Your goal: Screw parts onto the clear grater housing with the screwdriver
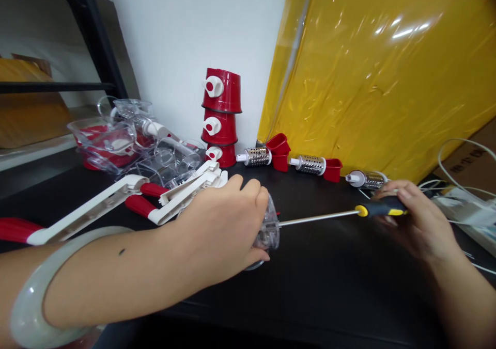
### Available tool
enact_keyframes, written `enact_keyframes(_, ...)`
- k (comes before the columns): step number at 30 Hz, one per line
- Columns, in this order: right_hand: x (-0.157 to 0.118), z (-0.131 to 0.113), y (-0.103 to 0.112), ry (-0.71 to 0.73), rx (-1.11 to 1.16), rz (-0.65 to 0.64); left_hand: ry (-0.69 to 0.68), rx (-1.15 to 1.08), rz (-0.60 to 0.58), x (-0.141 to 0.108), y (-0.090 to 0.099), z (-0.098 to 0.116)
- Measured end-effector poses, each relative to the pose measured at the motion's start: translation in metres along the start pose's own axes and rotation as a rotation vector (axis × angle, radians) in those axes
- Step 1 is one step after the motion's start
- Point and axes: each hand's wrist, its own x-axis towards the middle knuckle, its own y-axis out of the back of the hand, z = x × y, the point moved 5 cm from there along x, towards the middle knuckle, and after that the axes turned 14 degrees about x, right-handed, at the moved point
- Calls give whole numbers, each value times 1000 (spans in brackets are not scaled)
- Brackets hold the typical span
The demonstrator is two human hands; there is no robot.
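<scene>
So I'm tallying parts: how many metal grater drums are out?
3, in a row along the yellow sheet: one beside the red stack, one in the middle, one behind the right hand. Others may be hidden.

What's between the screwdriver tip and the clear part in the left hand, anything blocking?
Nothing visible. The screwdriver, held by the right hand, runs over bare black table straight to the clear plastic part gripped by the left hand. Its tip already meets the part. The metal grater drums lie behind the shaft.
</scene>
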Motion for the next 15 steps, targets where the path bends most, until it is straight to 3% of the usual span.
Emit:
enact_keyframes(4, -4, -7, -7, 17, 232, -108, -14, 8, -6, 0, -1, 1)
enact_keyframes(7, -5, -7, -7, -4, 301, -70, -12, 14, -5, -1, 0, 0)
enact_keyframes(11, -3, 6, -2, -172, 101, 74, -21, -4, -49, 0, 1, 0)
enact_keyframes(15, -1, 8, -3, -143, -19, 29, -25, -2, -61, 1, 1, 1)
